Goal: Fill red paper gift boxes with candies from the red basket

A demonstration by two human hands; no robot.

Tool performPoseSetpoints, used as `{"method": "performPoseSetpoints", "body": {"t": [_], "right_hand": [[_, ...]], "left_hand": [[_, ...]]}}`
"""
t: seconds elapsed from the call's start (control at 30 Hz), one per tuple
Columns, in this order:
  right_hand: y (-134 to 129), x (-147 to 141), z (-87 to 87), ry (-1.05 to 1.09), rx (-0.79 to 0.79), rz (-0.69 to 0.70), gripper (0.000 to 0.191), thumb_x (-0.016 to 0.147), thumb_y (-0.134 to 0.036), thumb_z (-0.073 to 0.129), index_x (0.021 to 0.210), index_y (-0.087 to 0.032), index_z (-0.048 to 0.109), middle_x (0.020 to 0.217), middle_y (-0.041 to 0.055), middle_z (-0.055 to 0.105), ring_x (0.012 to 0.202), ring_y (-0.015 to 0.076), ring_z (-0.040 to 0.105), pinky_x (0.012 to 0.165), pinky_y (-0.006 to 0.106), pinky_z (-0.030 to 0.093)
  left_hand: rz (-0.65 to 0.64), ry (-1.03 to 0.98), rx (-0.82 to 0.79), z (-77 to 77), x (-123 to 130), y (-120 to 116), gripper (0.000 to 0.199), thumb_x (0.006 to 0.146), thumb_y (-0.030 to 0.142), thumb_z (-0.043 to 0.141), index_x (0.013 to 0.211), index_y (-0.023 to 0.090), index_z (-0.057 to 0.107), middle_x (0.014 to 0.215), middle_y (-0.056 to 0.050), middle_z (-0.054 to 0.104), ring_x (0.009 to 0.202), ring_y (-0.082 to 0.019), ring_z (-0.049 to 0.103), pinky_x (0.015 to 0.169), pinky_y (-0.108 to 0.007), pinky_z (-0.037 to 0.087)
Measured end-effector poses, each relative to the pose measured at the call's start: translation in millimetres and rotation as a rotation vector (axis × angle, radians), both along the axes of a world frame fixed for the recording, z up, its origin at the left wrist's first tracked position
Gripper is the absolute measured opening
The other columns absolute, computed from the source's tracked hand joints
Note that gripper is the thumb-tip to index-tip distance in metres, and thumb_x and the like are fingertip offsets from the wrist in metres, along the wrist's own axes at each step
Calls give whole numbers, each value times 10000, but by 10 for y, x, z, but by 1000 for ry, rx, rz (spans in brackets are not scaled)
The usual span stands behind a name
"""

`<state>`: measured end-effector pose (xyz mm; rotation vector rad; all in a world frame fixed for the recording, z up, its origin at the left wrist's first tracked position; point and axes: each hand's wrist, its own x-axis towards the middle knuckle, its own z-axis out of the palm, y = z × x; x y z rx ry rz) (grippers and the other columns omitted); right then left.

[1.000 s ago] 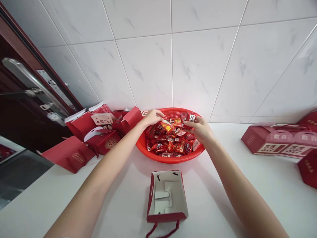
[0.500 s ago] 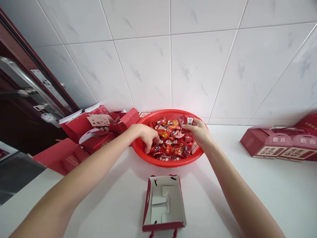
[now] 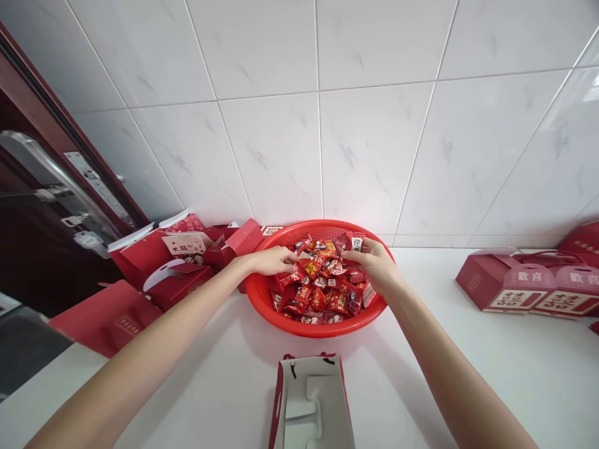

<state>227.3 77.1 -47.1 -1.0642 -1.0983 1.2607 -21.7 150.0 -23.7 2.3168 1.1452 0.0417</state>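
A red plastic basket [image 3: 322,331] holds a heap of red-wrapped candies [image 3: 321,298]. Over its left side is my left hand [image 3: 275,260], fingers closed at a red wrapped candy [image 3: 291,275] near the heap's upper left. On the right, my right hand [image 3: 372,262] pinches a dark red candy packet with a white label [image 3: 356,242] between thumb and fingers, just above the heap. In front of the basket lies an open red box with a pale inside [image 3: 333,408], nothing in it; its near end is cut off by the frame.
Several red gift boxes [image 3: 180,277] stand on the left of the white table [image 3: 219,374]. More closed red boxes [image 3: 512,284] are at the right. A tiled wall [image 3: 266,149] rises behind the basket, and a dark red door with a metal handle [image 3: 56,168] is at far left.
My left hand has moved from the basket's lower left up to its upper left, its fingers now at a candy. My right hand keeps its packet. The whole view has shifted slightly upward.
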Motion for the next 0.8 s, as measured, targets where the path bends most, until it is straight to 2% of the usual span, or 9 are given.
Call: {"method": "performPoseSetpoints", "body": {"t": [0.13, 0.3, 0.4, 0.5, 0.57, 0.7, 0.8], "right_hand": [[5, -4, 0, 41, 31, 9, 232, 622, -251, 803, 830, -204, 712, 854, 42, 764, 725, 201, 712, 637, 313, 597], [34, 4, -22, 27, 14, 18, 235, 625, -253, 804, 842, -202, 730, 833, 40, 766, 691, 193, 708, 622, 300, 587], [54, 8, -38, 45, 30, 59, 234, 609, -256, 818, 820, -188, 742, 836, 50, 770, 703, 192, 707, 657, 304, 592], [61, 10, -31, 104, 22, 87, 245, 581, -262, 843, 786, -171, 745, 826, 56, 762, 711, 189, 697, 664, 308, 595], [58, 13, -13, 151, -12, 84, 259, 576, -268, 862, 785, -175, 740, 830, 52, 754, 725, 190, 693, 639, 307, 591], [54, 28, 28, 229, -88, 105, 256, 584, -249, 887, 788, -185, 745, 867, 48, 748, 769, 182, 685, 624, 283, 581], [48, 43, 50, 255, -130, 156, 232, 608, -232, 884, 796, -187, 755, 882, 51, 750, 804, 181, 680, 648, 280, 591]], "left_hand": [[17, -121, -19, 63, 64, -71, 288, 715, 491, 696, 619, 223, 651, 619, 23, 614, 603, -152, 522, 581, -228, 383], [58, -277, -33, 35, 173, -136, 286, 737, 499, 720, 742, 213, 720, 634, 22, 626, 588, -150, 539, 585, -237, 418], [76, -430, -50, -17, 224, -159, 304, 761, 502, 713, 830, 207, 746, 782, -17, 716, 744, -200, 646, 705, -279, 503], [96, -576, 49, -41, 254, -192, 264, 738, 439, 749, 888, 226, 794, 1008, -52, 744, 972, -242, 674, 880, -338, 525], [110, -640, 138, -43, 266, -227, 210, 716, 398, 776, 856, 247, 819, 1079, -64, 721, 1039, -249, 660, 932, -362, 521], [81, -751, 244, -54, 296, -324, 103, 732, 354, 784, 783, 277, 830, 1057, -62, 688, 1026, -231, 644, 928, -372, 540], [20, -783, 321, -76, 334, -387, 75, 773, 316, 762, 783, 285, 830, 1129, -52, 675, 949, -194, 645, 887, -354, 567]]}}
